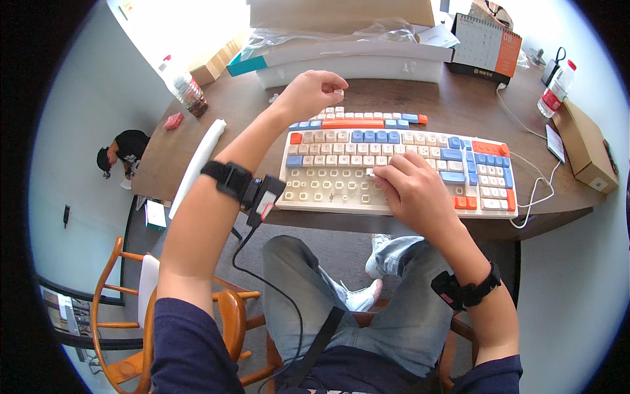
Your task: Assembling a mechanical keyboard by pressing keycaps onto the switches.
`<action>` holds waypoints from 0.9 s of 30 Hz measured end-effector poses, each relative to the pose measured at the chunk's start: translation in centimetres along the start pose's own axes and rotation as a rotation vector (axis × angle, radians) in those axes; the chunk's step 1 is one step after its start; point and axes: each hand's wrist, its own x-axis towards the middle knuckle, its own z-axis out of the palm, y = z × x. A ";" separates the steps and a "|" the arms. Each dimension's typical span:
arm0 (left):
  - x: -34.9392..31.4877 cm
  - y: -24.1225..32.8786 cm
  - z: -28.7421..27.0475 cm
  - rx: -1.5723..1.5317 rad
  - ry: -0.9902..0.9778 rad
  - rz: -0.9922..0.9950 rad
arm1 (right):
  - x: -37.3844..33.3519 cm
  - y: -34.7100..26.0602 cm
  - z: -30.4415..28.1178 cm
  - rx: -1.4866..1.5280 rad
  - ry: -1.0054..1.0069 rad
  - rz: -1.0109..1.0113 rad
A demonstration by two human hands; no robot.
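A white keyboard [394, 209] lies near the desk's front edge, its upper rows and right side filled with beige, white, blue and orange keycaps. The lower left rows show bare switch positions. My right hand [420, 190] is over its middle, thumb and fingers pinched on a small white keycap [371, 172] at the edge of the bare area. Beyond the keyboard, my left hand [311, 95] hangs above loose keycaps, fingers closed round a small pale keycap [338, 93], partly hidden. Those loose keycaps stand in rows along the keyboard's far side, among them a long orange spacebar [353, 123].
An open box [348, 69] with plastic wrap stands at the back, beside a desk calendar [485, 46]. Bottles [187, 92] [556, 90] stand left and right. A white roll [200, 164] lies left, a cardboard box [586, 146] right. A cable [541, 187] curls beside the keyboard. Another person [125, 154] is far left.
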 end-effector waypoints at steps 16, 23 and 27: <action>4.5 -0.6 1.7 0.249 -0.291 -0.073 | -0.3 0.3 0.0 -0.011 -0.008 -0.021; 4.3 -1.2 1.8 0.280 -0.285 -0.074 | -0.4 0.2 0.1 -0.004 -0.027 -0.013; 4.2 -1.3 1.9 0.247 -0.282 -0.039 | -0.4 0.2 0.1 -0.010 -0.031 -0.014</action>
